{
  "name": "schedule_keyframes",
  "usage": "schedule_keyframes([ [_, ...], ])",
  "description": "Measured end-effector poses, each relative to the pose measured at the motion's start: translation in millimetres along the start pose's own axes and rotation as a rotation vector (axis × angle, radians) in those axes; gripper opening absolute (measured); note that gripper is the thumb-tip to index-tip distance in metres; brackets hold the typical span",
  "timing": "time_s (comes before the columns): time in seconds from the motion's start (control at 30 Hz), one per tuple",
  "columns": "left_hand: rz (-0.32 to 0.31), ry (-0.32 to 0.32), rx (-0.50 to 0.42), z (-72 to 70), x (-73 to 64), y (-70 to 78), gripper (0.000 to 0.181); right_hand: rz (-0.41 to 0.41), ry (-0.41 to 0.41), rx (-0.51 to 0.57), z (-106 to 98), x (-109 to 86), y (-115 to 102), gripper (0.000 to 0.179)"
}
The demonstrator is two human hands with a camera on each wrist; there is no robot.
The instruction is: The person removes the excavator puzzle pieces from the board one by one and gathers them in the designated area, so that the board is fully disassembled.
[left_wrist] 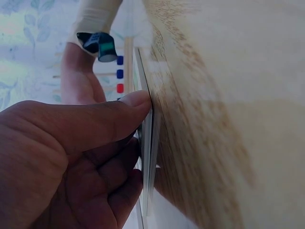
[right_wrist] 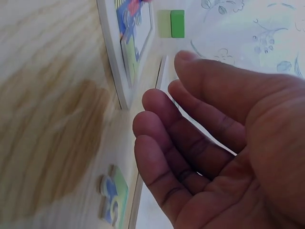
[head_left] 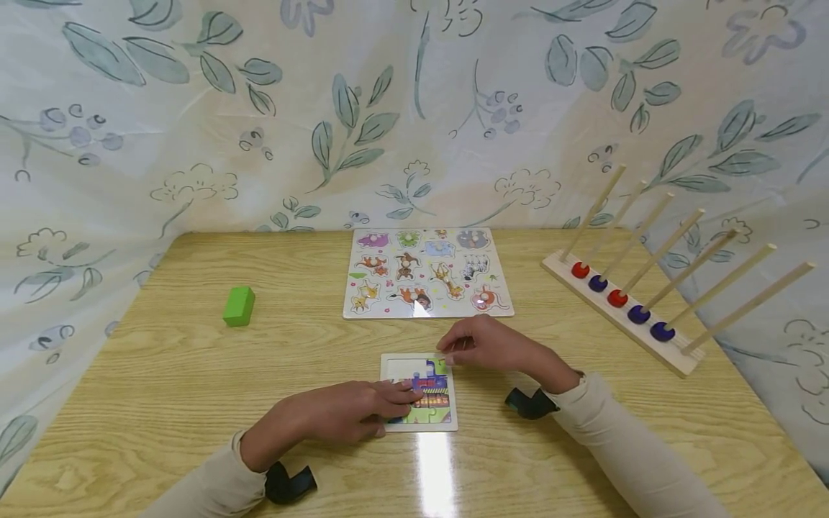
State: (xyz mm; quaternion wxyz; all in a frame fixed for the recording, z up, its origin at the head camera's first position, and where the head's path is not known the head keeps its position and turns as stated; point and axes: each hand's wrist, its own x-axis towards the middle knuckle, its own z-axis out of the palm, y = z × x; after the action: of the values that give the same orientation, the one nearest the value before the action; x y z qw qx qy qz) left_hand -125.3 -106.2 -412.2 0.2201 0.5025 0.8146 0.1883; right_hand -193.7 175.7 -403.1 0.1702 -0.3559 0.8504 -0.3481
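A small square jigsaw puzzle (head_left: 430, 415) lies in a pale frame on the table. Coloured pieces fill most of it; the upper left part shows white backing. My left hand (head_left: 343, 410) rests its extended fingers on the puzzle's left side, and in the left wrist view its thumb (left_wrist: 128, 102) touches the frame's edge. Just above the frame's upper right corner hovers my right hand (head_left: 488, 343), with loosely bent fingers and nothing between them. The right wrist view shows a loose puzzle piece (right_wrist: 114, 198) on the table by that hand; the head view hides it.
Behind the puzzle lies an animal peg board (head_left: 424, 295). A green block (head_left: 239, 306) sits at the left. To the right stands a wooden rack (head_left: 622, 316) with tall upright rods and red and blue rings. A patterned cloth (head_left: 414, 144) hangs behind the table.
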Motion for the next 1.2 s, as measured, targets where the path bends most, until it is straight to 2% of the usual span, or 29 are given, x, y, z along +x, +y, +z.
schedule_keyframes([
  [0.33,0.028,0.005,0.002,-0.6,-0.7,-0.9,0.046,-0.026,-0.025,0.083,9.0,2.7,-1.0,0.018],
  [0.6,-0.003,0.000,-0.006,-1.3,-0.5,0.1,0.046,-0.059,-0.023,0.059,11.0,5.6,-1.6,0.018],
  [0.73,0.006,0.005,0.003,-1.3,-0.4,0.1,0.046,-0.070,-0.025,0.049,11.4,7.4,-1.5,0.018],
  [0.9,0.020,0.011,0.009,-1.0,-0.9,-0.5,0.046,-0.063,-0.015,0.023,12.1,9.4,-2.3,0.018],
  [1.2,0.006,0.001,-0.005,-1.6,-0.6,-0.6,0.046,-0.040,-0.004,0.001,12.1,10.5,-6.1,0.018],
])
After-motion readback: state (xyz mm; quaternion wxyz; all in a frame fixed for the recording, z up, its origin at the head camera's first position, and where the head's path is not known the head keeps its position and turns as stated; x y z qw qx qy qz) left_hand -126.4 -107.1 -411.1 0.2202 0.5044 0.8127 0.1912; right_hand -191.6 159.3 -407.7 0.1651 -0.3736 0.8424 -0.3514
